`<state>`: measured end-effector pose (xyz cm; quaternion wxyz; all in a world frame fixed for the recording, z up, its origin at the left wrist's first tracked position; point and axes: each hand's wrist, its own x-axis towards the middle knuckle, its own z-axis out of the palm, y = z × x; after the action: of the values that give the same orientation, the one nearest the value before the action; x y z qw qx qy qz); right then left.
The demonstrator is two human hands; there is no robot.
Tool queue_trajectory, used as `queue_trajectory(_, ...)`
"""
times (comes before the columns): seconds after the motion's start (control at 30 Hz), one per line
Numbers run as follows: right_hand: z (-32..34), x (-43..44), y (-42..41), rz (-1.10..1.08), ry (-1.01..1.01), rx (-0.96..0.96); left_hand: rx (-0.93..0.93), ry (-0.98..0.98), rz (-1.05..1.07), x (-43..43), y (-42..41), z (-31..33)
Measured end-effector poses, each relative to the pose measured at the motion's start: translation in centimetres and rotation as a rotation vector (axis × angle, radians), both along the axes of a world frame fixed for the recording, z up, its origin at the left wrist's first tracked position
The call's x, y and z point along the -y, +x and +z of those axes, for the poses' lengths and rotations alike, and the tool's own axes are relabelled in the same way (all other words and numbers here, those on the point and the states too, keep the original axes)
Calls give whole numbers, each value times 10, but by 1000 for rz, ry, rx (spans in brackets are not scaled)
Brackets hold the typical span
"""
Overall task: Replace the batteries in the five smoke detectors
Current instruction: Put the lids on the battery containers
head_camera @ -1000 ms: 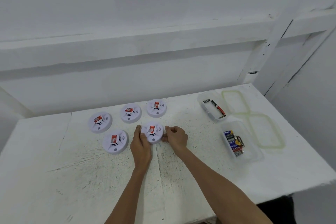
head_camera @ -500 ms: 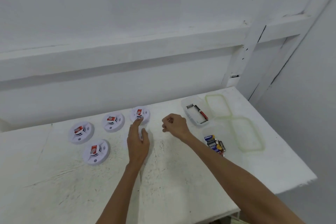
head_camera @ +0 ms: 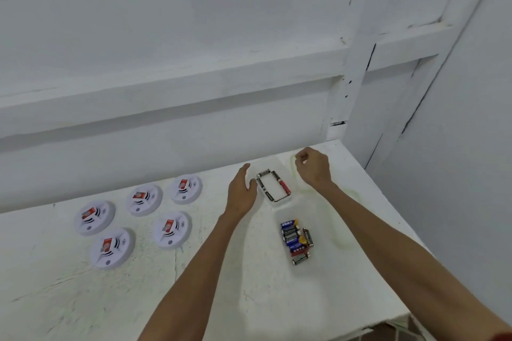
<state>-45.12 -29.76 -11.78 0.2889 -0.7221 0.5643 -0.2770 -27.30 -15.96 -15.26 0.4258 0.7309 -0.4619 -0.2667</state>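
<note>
Fingers of the left hand [head_camera: 241,194] lie straight and slightly apart, holding nothing, just left of a clear box [head_camera: 279,203]. The right hand [head_camera: 313,167] is curled at the far right, above a green-rimmed lid [head_camera: 292,167]; whether it pinches anything cannot be told. Inside the box, black batteries [head_camera: 261,187] and one with a red end lie along the walls. A second box [head_camera: 321,230], nearer, holds a loose pile of blue, black and red cells [head_camera: 293,238], with another lid [head_camera: 340,243] to its right, partly under the right forearm.

All sit on a white painted table [head_camera: 249,299], scuffed and scratched with fine dark lines. Behind it is a white wall [head_camera: 194,36] with a ledge [head_camera: 166,83] across it, and a white post [head_camera: 357,77] in the right corner.

Five detectors [head_camera: 171,228] lie on the left half of the table, well apart from both hands: three in a far row, two nearer. Each is a white disc with a red label and black curved slots.
</note>
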Motion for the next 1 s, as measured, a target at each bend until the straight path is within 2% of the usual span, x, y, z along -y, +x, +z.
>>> queue_trajectory(0.13, -16, 22, -23, -105, 213, -505, -134, 128, 55, 16, -17, 5)
queue_trajectory(0.23, -26, 27, -34, -125, 335, -616, -156, 177, 54, 22, -23, -1)
queue_trajectory(0.4, -29, 39, -37, -200, 424, -499, -111, 209, 139, 35, -27, -13)
queue_trajectory(0.5, -27, 46, -38, -169, 451, -333, -120, 194, 186, 40, -30, -15)
queue_trajectory(0.57, -22, 48, -38, -130, 392, -232, -167, 183, 217, 41, -37, -12)
queue_trajectory(0.73, 9, 38, -18, -69, 228, -93, -389, 98, 288, 45, -47, -5)
queue_trajectory(1.0, 16, -36, 41, 202, 122, -174, -719, 21, 290, 52, -42, -10)
